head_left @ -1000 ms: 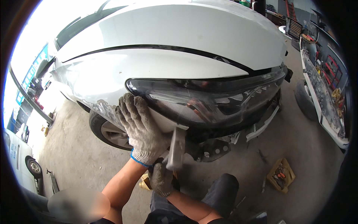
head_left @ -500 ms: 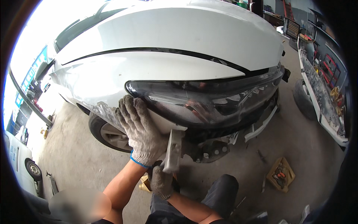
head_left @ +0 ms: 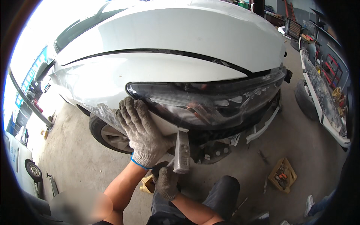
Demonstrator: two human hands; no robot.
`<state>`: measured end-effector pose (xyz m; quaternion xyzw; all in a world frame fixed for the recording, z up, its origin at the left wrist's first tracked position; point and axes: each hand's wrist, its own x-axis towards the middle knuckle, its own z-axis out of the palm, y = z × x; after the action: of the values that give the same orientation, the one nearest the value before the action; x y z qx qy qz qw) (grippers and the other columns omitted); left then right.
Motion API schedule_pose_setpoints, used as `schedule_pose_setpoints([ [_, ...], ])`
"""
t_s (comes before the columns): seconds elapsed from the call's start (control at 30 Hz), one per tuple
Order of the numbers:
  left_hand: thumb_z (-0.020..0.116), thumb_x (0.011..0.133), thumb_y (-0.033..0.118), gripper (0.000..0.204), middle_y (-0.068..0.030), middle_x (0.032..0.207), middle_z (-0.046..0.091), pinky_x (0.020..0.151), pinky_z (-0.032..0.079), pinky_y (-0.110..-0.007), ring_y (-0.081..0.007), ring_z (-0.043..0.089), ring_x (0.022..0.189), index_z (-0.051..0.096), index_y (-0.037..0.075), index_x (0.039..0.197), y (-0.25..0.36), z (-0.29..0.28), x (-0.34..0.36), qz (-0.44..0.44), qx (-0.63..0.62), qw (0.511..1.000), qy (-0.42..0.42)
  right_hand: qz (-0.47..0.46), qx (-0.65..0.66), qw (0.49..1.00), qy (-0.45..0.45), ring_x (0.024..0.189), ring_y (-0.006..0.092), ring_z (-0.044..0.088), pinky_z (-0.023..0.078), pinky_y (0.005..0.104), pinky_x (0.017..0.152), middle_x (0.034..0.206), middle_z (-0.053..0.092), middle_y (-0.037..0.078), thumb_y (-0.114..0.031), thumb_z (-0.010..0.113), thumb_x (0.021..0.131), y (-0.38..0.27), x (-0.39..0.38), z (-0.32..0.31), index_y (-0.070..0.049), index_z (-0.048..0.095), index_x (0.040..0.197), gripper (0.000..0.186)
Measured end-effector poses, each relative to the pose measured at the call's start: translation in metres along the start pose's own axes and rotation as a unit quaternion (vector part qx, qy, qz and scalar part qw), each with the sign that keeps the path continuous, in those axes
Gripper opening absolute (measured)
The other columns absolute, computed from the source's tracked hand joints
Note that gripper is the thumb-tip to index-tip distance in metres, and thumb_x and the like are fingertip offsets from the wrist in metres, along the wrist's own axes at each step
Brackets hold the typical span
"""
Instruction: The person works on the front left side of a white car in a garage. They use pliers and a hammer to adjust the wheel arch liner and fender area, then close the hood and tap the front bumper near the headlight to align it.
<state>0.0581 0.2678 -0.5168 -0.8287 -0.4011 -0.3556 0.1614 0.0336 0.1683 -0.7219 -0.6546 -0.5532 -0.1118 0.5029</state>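
My left hand, in a white knitted glove with grey fingers, lies flat on the white fender below the headlight's outer corner, fingers stretched out. Just right of it, my gloved right hand is closed round the handle of a grey metal hammer. The long hammer head stands almost upright, its upper end close to the fender edge under the headlight; whether it touches I cannot tell. Bare, scuffed metal shows along the wheel arch beside my left fingertips. My left hand partly hides the fender's lower edge.
The front wheel is left of my hands. Torn trim hangs beneath the headlight. A yellow tool container sits on the floor at right, and a removed bumper stands beyond it. Another person's shoe shows at lower right.
The hammer has swung a little to the right and its head has turned, with my right hand shifting slightly right. My left hand stays put. At lower right, the other person's foot and leg have moved.
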Motion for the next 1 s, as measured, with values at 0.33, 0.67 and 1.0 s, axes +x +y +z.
schedule_pose_setpoints([
  [0.33, 0.087, 0.057, 0.062, 0.137, -0.0402, 0.153, 0.017, 0.118, 0.005, -0.069, -0.0567, 0.009, 0.146, 0.019, -0.016, 0.148, 0.002, -0.003, 0.002, 0.004, -0.015, 1.000, -0.003, -0.049, -0.018, 0.998, 0.023, 0.091, 0.0324, 0.060, 0.051, 0.0470, 0.083, 0.099, 0.059, 0.018, -0.012, 0.067, 0.093, 0.011, 0.003, -0.007, 0.000, 0.062, 0.110, 0.021],
  [0.67, 0.084, 0.060, 0.062, 0.138, -0.0400, 0.155, 0.015, 0.118, 0.004, -0.068, -0.0570, 0.009, 0.147, 0.014, -0.014, 0.151, 0.000, -0.001, 0.000, 0.021, -0.010, 1.000, 0.015, -0.014, 0.104, 0.993, 0.048, 0.096, 0.0410, 0.064, 0.054, 0.0559, 0.084, 0.106, 0.063, 0.023, -0.014, 0.066, 0.092, -0.002, 0.033, -0.038, 0.010, 0.061, 0.119, 0.036],
  [1.0, 0.083, 0.054, 0.069, 0.137, -0.0408, 0.152, 0.021, 0.117, 0.005, -0.069, -0.0572, 0.013, 0.146, 0.025, -0.015, 0.146, 0.004, -0.007, 0.004, 0.014, -0.018, 1.000, 0.015, -0.009, 0.137, 0.990, -0.032, 0.089, 0.0420, 0.063, 0.049, 0.0497, 0.073, 0.096, 0.064, 0.022, -0.026, 0.068, 0.091, 0.001, -0.026, -0.030, -0.004, 0.056, 0.121, 0.039],
])
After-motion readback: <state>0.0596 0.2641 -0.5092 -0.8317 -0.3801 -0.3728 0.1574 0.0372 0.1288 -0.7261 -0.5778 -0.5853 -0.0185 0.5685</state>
